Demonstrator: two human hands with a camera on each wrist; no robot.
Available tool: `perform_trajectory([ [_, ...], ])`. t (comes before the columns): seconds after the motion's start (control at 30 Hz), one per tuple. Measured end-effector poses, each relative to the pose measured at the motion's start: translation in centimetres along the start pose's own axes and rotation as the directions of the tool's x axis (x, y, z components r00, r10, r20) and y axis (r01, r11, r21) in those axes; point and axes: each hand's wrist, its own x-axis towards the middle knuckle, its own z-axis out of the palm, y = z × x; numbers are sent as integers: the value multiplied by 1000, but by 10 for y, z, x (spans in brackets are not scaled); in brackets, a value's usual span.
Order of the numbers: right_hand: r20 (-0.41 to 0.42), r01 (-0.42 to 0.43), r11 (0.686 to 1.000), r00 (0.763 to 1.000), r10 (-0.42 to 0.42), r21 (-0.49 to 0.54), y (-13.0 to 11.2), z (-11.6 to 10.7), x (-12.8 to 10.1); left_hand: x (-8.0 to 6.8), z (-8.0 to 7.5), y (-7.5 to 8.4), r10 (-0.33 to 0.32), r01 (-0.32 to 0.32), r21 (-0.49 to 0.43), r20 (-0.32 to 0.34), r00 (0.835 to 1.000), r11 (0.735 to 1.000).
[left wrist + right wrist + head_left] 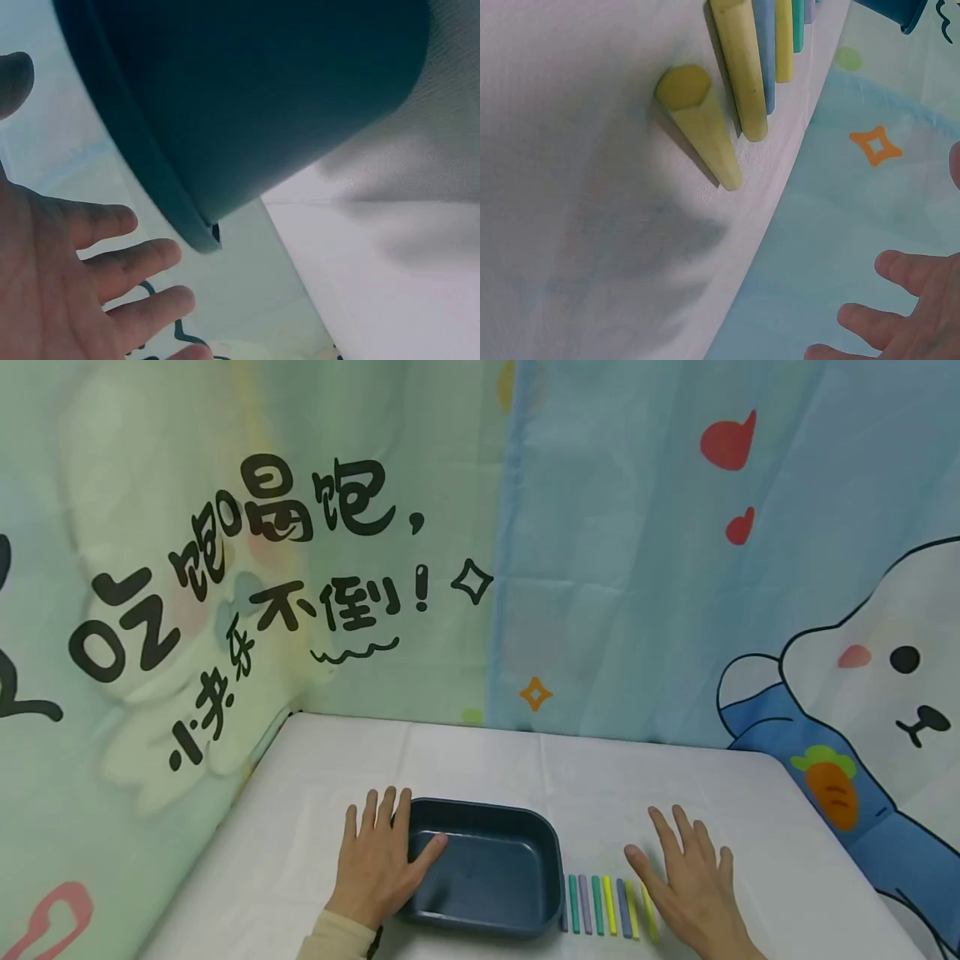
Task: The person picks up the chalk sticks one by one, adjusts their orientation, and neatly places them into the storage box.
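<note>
A table covered with a white cloth (480,760) carries a dark blue rectangular plastic tray (487,868) with rounded corners. Just beside the tray's right side lies a row of coloured sticks (607,906), green, purple, yellow and blue, set parallel.

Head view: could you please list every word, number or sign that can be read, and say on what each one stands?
"吃饱喝饱," in large black characters on the green curtain.
"不倒!" in black on the same curtain; the small characters before it are too distorted to read.
No readable text on the blue curtain, only hearts, a star and a cartoon animal.
No text on the dark blue tray or the chalk sticks.
</note>
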Motion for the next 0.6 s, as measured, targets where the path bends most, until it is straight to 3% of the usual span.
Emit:
perform_trajectory([
  [0.33,-33,34,999,999,-34,7,9,3,-3,-13,-7,-8,-16,35,-220,90,996,975],
  [0.6,31,7,992,999,-11,125,16,-5,-5,-36,5,-25,-21,41,-255,79,997,966],
])
